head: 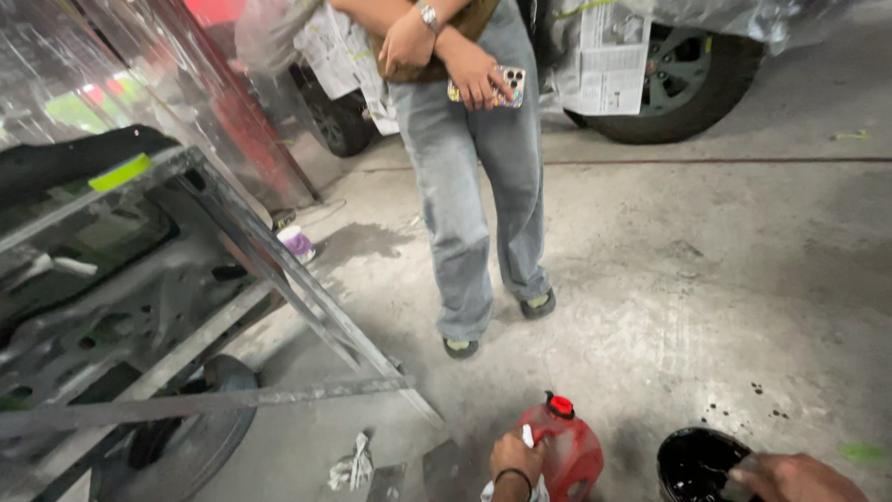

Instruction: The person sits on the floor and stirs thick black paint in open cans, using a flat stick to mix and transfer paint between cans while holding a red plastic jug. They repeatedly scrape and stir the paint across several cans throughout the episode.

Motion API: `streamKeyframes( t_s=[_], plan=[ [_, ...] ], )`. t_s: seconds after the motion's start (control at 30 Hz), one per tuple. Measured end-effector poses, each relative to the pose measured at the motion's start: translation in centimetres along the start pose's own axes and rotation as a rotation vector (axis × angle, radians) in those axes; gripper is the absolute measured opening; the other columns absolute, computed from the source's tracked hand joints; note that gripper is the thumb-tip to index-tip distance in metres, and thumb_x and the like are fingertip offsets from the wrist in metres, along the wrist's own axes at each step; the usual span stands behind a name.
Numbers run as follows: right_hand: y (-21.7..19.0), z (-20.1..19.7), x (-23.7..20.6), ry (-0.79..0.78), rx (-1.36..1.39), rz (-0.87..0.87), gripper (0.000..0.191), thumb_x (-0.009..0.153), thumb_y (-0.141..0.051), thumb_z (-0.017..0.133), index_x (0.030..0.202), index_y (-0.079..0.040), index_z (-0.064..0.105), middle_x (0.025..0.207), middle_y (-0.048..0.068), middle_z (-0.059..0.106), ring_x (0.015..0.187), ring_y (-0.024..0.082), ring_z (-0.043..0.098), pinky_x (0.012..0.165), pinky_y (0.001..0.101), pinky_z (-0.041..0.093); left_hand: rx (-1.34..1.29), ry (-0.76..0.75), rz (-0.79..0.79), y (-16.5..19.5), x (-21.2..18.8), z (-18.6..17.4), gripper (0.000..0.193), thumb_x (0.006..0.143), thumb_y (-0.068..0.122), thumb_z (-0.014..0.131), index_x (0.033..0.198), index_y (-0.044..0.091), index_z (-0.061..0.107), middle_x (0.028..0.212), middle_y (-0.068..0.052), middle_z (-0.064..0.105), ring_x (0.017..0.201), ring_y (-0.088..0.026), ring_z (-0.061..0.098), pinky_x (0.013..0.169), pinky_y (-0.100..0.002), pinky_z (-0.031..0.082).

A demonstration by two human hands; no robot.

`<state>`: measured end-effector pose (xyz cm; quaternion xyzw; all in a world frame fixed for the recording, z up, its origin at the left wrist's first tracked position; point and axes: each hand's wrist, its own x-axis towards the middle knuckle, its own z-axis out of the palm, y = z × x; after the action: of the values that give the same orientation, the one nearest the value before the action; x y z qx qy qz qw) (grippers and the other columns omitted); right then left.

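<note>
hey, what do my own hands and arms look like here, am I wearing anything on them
Both hands are bare, no gloves. The left hand has a thin dark band round the wrist, and a bit of white cloth shows just below it. The right hand and what shows of its forearm are uncovered, with no sleeve, watch or ring visible.
</note>
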<state>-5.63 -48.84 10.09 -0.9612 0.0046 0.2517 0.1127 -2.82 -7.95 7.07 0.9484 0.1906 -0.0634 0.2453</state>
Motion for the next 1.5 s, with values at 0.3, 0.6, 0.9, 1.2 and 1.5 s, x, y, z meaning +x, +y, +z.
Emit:
streamKeyframes(
  t_s=[0.3,0.6,0.9,1.2,1.5],
  plan=[
    [-2.0,0.5,-0.9,0.1,-0.08,0.083,0.041,0.1,-0.055,0.049,0.131,-0.037,0.069,0.123,-0.013,0.077,0.115,0.008,0.078,0.111,0.0265,0.061,-0.024,0.021,-0.002,-0.3,-0.1,-0.7,0.05,0.082,0.052,0.079,0.119,0.019,0.07,0.114,-0.016,0.073,0.111,-0.037,0.068,0.095,-0.047,0.055],
    [0.2,3.0,1.4,0.036,-0.121,0.133,0.051,0.104,-0.057,0.039,0.125,-0.027,0.075,0.098,-0.001,0.082,0.102,0.01,0.078,0.103,0.0298,0.063,-0.007,0.017,0.016,-0.9,0.7,-0.7,0.052,0.083,0.055,0.077,0.113,0.013,0.072,0.109,-0.019,0.073,0.108,-0.039,0.069,0.094,-0.049,0.055],
    [-2.3,5.0,2.1,0.196,0.397,0.228,0.062,0.096,-0.063,0.055,0.095,-0.004,0.076,0.075,0.014,0.066,0.074,0.024,0.068,0.077,0.0416,0.067,-0.026,0.012,0.02,-0.9,0.3,-1.5,0.049,0.084,0.05,0.078,0.117,0.014,0.069,0.109,-0.021,0.072,0.108,-0.041,0.068,0.094,-0.05,0.055],
    [-2.2,3.6,0.6,0.455,0.168,0.01,0.054,0.099,-0.059,0.037,0.125,-0.029,0.074,0.115,0.0,0.077,0.112,0.02,0.072,0.106,0.0368,0.053,-0.061,0.041,0.039,-1.6,0.7,-0.7,0.047,0.085,0.047,0.077,0.119,0.016,0.067,0.112,-0.019,0.072,0.11,-0.041,0.067,0.094,-0.051,0.054],
    [-0.5,5.6,2.0,0.574,0.195,0.136,0.056,0.103,-0.059,0.055,0.105,-0.009,0.081,0.083,0.015,0.077,0.079,0.031,0.075,0.078,0.0425,0.062,-0.027,0.18,0.209,-4.0,4.1,3.3,0.058,0.082,0.058,0.072,0.117,0.011,0.07,0.112,-0.019,0.074,0.106,-0.041,0.07,0.091,-0.051,0.056]
  ],
)
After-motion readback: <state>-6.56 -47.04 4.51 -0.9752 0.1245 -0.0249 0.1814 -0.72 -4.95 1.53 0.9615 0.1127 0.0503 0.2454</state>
